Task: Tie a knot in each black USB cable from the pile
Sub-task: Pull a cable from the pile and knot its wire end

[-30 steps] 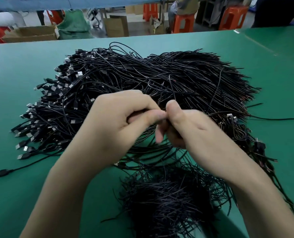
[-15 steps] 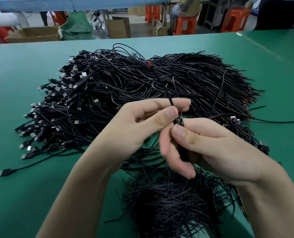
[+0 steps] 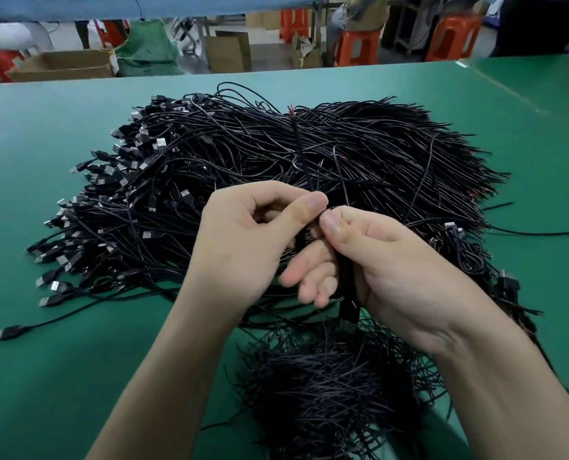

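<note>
A big pile of black USB cables (image 3: pixel 276 167) covers the middle of the green table (image 3: pixel 44 161), plugs at its left side, loose ends at its right. Above it I hold one black cable (image 3: pixel 301 154) whose free end with a red tip sticks up and away. My left hand (image 3: pixel 243 240) pinches this cable between thumb and forefinger. My right hand (image 3: pixel 386 267) pinches it just below and grips its coiled part and plug in the palm. The spot where the cable crosses between the thumbs is mostly hidden.
A smaller heap of black cables (image 3: pixel 326 393) lies at the near edge below my hands. A few cables (image 3: pixel 475 254) lie to the right of the pile. One plug (image 3: pixel 7 333) trails out at the left. Boxes and orange stools stand beyond the table.
Both hands rose slightly and the cable's free end came out, pointing up over the pile. My right thumb has moved up against my left thumb on the cable.
</note>
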`<state>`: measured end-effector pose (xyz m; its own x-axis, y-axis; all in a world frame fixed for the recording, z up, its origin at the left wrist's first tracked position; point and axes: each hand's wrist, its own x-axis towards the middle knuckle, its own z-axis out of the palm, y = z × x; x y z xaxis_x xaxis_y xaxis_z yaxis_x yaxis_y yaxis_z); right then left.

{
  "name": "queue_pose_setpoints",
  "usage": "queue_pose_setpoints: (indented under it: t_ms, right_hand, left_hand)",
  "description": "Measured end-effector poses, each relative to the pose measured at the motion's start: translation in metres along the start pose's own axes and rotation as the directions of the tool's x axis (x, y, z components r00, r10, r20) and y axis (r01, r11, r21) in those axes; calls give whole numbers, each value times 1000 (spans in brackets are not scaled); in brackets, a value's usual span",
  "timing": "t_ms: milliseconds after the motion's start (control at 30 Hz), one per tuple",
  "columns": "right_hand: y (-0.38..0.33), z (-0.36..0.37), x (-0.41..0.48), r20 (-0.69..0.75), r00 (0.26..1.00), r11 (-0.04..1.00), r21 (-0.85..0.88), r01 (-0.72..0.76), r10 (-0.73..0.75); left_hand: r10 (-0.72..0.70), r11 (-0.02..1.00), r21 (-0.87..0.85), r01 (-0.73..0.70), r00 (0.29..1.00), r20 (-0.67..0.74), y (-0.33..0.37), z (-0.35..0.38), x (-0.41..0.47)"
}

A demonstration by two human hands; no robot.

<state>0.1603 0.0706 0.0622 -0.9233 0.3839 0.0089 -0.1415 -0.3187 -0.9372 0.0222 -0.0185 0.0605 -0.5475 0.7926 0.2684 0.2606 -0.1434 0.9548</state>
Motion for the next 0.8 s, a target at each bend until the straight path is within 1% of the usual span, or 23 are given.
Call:
queue_pose_setpoints:
  t_ms: [67,100,200,233,300,333,433,467,533,567,633,733,800]
  right_hand:
    - [-1,-1,-1,-51,998,999,-24,32,-34]
    - [-2,-1,-1,-76,996,998,-37,51,-54]
    - [-1,1,0,-145,984,993,-63,98,-106]
    - [0,1,1,-161,980,992,-67,109,-119]
    - [2,2,2,-196,970,988,-86,128,-142]
    - [3,2,2,-215,964,985,-103,136,-156]
    - [5,1,3,-272,941,970,-192,152,-201]
    - [6,1,3,-288,934,960,-238,145,-213]
    - [7,0,2,-301,927,933,-341,112,-221]
    - [8,2,2,-295,931,924,-372,94,-214]
    - [9,6,1,-252,954,925,-375,61,-165]
    - [8,12,-1,-138,989,931,-364,-8,-46]
    - [8,12,-4,-56,998,921,-388,-26,5]
  left_hand:
    - [3,999,-42,-3,1000,-8,0,5,-1]
    - [4,996,-91,-3,1000,9,1,7,-2]
    - [-16,949,-312,44,995,94,4,8,-3]
    - [-17,938,-344,50,995,99,3,8,-2]
    - [6,942,-336,18,997,72,2,8,0]
    - [34,953,-303,-18,998,48,1,7,0]
    - [142,982,-123,-143,990,-16,1,6,2]
    - [162,981,-102,-164,986,-25,1,6,2]
    - [169,978,-117,-174,984,-47,1,5,2]
    - [159,976,-139,-166,985,-61,2,5,1]
    - [125,973,-184,-137,989,-76,3,4,0]
    - [64,967,-245,-71,997,-35,1,2,-1]
    - [41,967,-248,-53,998,-52,-1,0,1]
